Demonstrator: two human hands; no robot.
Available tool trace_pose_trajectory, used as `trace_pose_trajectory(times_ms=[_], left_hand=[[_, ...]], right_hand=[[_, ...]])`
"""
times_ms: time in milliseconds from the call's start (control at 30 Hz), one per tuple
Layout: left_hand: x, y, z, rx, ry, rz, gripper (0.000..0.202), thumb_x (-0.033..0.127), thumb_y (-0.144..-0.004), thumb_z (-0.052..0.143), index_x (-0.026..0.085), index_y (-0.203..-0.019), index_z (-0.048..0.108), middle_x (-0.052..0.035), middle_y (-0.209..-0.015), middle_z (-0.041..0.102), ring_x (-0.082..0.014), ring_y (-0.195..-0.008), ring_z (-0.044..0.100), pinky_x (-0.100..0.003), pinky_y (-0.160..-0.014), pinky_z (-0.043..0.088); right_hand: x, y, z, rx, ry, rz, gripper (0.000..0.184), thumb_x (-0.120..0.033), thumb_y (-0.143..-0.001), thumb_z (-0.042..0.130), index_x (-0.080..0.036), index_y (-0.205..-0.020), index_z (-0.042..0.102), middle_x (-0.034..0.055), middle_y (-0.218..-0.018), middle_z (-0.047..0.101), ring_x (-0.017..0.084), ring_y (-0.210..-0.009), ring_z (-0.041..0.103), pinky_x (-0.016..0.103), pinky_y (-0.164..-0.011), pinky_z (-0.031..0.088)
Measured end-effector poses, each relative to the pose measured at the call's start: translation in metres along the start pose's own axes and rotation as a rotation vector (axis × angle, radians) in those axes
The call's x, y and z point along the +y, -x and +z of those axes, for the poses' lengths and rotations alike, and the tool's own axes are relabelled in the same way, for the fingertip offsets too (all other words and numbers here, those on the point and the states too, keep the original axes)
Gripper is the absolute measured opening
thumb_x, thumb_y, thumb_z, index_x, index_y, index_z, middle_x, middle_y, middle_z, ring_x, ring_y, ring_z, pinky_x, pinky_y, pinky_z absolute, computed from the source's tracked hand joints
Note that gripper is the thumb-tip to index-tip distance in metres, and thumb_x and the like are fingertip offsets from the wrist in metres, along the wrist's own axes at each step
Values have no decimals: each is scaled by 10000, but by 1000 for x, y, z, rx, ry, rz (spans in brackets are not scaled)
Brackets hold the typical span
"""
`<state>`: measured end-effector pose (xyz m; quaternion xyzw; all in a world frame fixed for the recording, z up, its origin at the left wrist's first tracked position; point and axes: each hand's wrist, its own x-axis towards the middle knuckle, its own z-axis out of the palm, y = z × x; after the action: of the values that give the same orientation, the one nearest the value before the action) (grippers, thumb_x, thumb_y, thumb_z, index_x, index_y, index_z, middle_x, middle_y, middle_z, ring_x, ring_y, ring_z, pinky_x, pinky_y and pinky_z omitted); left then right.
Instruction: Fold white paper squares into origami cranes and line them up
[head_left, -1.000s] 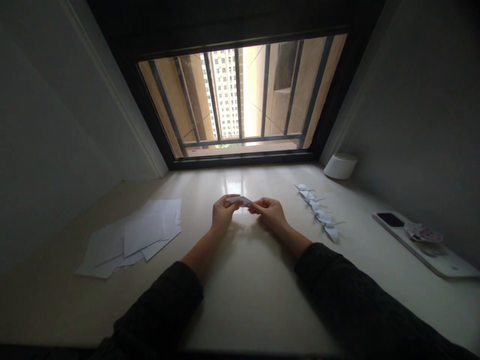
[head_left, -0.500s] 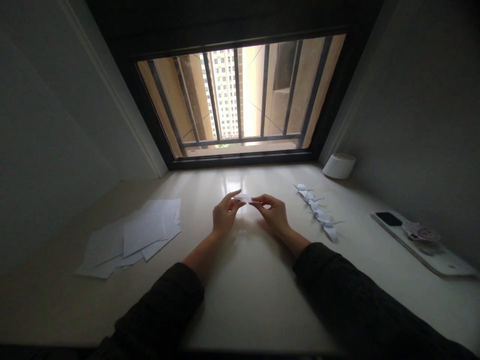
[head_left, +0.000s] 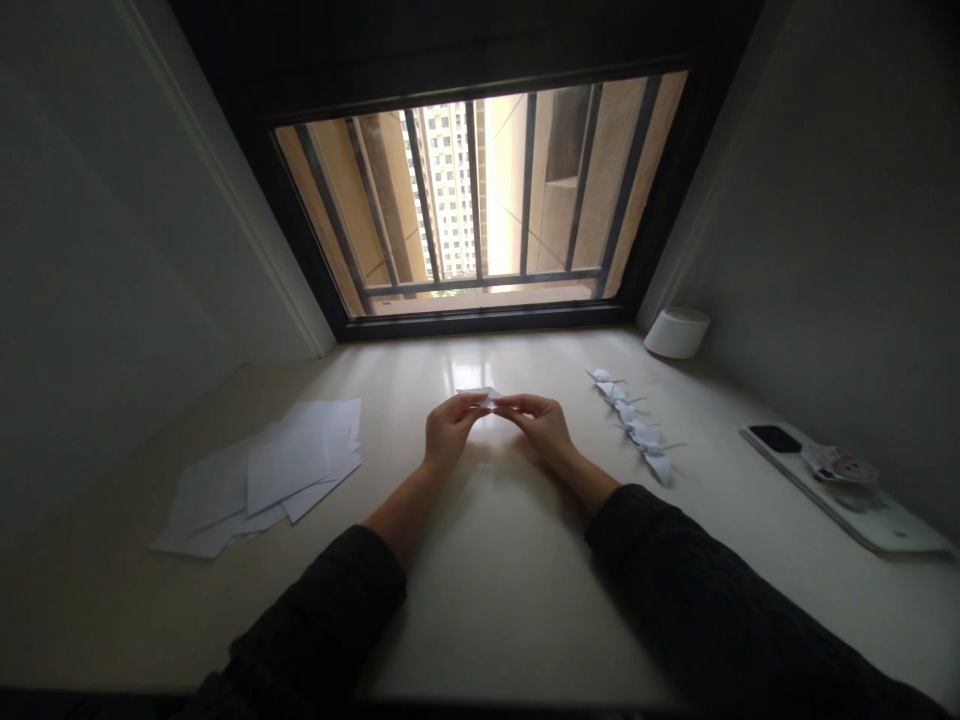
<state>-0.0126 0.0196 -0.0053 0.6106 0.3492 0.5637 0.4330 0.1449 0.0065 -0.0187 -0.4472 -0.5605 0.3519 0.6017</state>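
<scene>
Both hands meet above the middle of a pale glossy tabletop (head_left: 487, 580). My left hand (head_left: 448, 431) and my right hand (head_left: 541, 424) each pinch one side of a small folded white paper piece (head_left: 480, 394), fingertips pressed together on it. The piece is held just above the table, in front of the window. Dark sleeves cover both forearms.
A loose pile of white paper sheets (head_left: 270, 475) lies to the left. A row of several small folded paper figures (head_left: 632, 425) runs on the right. Farther right are a white round container (head_left: 677, 332) and a white tablet (head_left: 847, 490) bearing a dark phone. A barred window (head_left: 480, 200) stands behind.
My left fingers, spread half a second ago, have closed back on the paper. Both hands have drawn closer together around it and stayed in the same place.
</scene>
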Motion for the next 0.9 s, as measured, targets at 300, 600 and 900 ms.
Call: trace_pose_trajectory(times_ms=[300, 600, 900], left_hand=[[-1, 1, -2, 10, -31, -48, 284, 317, -661, 743, 166, -900, 714, -81, -885, 721, -208, -830, 672, -346, -817, 518], [-6, 0, -3, -9, -45, -59, 300, 330, -672, 736, 171, -924, 711, -80, -899, 723, -211, -832, 674, -354, -817, 521], [-2, 1, -3, 36, -88, 27, 195, 323, -684, 726, 179, -816, 721, -59, -832, 717, -194, -804, 660, -338, -803, 513]], right_hand=[[-1, -1, 0, -7, -67, 60, 238, -392, -631, 752, -235, -811, 748, 50, -839, 737, 238, -826, 676, 364, -791, 505], [2, -3, 1, -16, -90, 78, 288, -415, -593, 774, -220, -803, 748, 56, -821, 738, 236, -807, 679, 364, -791, 518], [-4, -1, 4, -43, -245, 143, 274, -368, -551, 808, -206, -761, 744, 54, -765, 736, 207, -723, 679, 352, -755, 525]])
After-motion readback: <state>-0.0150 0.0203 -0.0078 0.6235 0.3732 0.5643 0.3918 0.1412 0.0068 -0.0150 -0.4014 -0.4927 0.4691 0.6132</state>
